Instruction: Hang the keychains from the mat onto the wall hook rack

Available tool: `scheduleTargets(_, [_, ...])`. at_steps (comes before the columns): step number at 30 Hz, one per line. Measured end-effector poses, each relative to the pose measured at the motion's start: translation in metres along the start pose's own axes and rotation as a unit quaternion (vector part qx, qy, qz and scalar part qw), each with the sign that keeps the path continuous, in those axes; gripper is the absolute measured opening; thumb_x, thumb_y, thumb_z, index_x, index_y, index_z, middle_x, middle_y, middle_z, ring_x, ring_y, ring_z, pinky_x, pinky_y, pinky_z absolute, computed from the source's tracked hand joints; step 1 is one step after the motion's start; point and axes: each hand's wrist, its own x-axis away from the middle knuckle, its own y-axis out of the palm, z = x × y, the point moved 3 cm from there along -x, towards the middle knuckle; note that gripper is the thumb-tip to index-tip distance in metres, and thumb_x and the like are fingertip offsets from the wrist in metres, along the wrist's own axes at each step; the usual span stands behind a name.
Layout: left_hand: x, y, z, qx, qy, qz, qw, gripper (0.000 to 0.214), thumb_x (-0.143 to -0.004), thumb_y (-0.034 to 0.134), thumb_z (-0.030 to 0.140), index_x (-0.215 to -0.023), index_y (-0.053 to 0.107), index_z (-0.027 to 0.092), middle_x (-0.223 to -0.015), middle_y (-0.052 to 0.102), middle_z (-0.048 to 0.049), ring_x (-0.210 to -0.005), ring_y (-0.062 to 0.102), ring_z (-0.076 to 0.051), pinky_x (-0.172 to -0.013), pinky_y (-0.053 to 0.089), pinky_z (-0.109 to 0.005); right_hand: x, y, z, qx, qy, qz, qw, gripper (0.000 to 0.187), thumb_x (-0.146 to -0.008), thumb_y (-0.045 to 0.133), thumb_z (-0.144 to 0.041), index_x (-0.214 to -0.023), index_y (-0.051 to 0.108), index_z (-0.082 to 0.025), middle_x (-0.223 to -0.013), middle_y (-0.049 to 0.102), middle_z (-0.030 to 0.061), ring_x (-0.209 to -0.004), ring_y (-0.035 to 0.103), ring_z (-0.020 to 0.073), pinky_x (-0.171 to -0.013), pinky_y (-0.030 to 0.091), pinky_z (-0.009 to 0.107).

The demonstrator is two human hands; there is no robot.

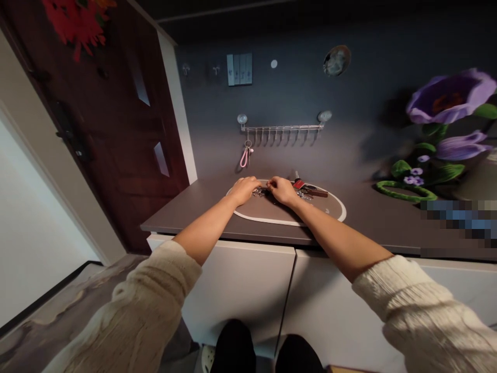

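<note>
Both my hands reach out over an oval grey tray (334, 210) with a white rim on a dark countertop. My left hand (244, 189) has its fingers curled down onto a bunch of metal keys (259, 192) at the tray's far left. My right hand (282, 190) is closed beside it, its fingers pinched over the same bunch. To the right of my right hand lie more keys with a red fob (298, 183) and a brown tag (318, 192).
A metal hook rail (283, 128) hangs on the grey wall with a pink key strap (244, 156) on its left hook. A dark wooden door (104, 114) stands at the left. Purple artificial flowers (446, 129) sit at the right of the countertop (182, 207), above white cabinet doors (240, 290).
</note>
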Motion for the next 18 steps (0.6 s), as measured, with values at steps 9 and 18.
scheduleTargets(9, [-0.004, 0.002, -0.005, 0.013, 0.029, 0.013, 0.999, 0.026, -0.083, 0.042, 0.018, -0.095, 0.063, 0.026, -0.097, 0.059, -0.0034, -0.093, 0.054, -0.015, -0.082, 0.038, -0.024, -0.002, 0.003, 0.000, 0.011, 0.006, 0.002, 1.000, 0.020, -0.080, 0.047, -0.020, -0.088, 0.064, -0.014, -0.089, 0.067, 0.0102, -0.078, 0.059, 0.0164, -0.071, 0.039, 0.023])
scheduleTargets(18, [-0.008, 0.005, -0.014, 0.065, 0.007, 0.040, 0.997, 0.021, -0.081, 0.047, 0.021, -0.090, 0.066, 0.021, -0.093, 0.066, -0.0039, -0.087, 0.057, -0.016, -0.077, 0.040, -0.024, -0.004, 0.003, 0.000, 0.012, 0.000, -0.006, 1.000, 0.021, -0.080, 0.047, -0.020, -0.089, 0.065, -0.014, -0.092, 0.066, 0.0107, -0.082, 0.059, 0.0177, -0.073, 0.039, 0.025])
